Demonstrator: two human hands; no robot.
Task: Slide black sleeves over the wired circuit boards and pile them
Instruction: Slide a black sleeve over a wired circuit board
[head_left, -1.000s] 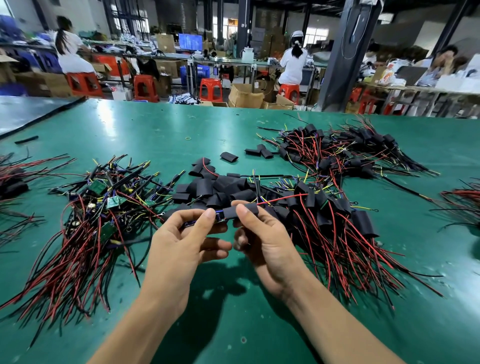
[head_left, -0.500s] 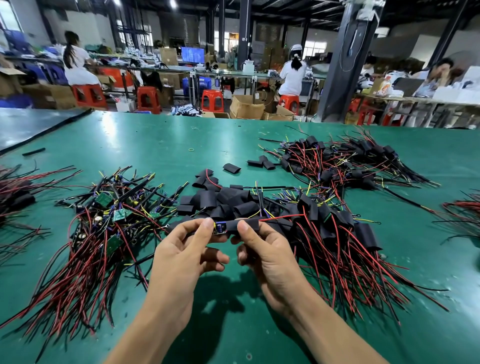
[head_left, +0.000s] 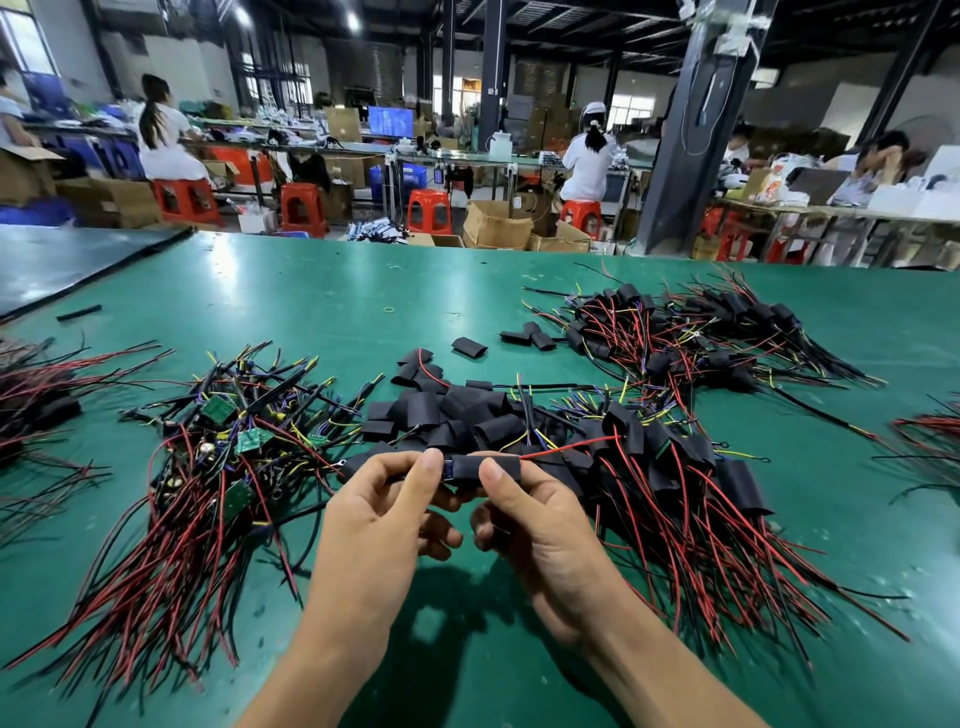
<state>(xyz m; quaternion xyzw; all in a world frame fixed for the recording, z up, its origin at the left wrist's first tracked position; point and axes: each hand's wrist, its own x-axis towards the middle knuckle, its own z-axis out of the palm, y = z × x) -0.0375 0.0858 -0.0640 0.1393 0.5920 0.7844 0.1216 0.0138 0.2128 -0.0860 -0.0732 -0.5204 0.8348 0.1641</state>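
Between pinching left hand (head_left: 374, 525) and pinching right hand (head_left: 543, 530), black sleeve (head_left: 467, 467) partly over circuit board (head_left: 449, 466).

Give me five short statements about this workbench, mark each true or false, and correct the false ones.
1. The right hand pinches a black sleeve. True.
2. The left hand lies flat on the table. False: it is above the table and pinches the wired circuit board at the sleeve's mouth.
3. The tangle of wires on the left holds bare green circuit boards. True.
4. The loose empty sleeves sit in a cardboard box. False: they lie heaped on the table, just beyond the hands.
5. The table top is red. False: it is green.
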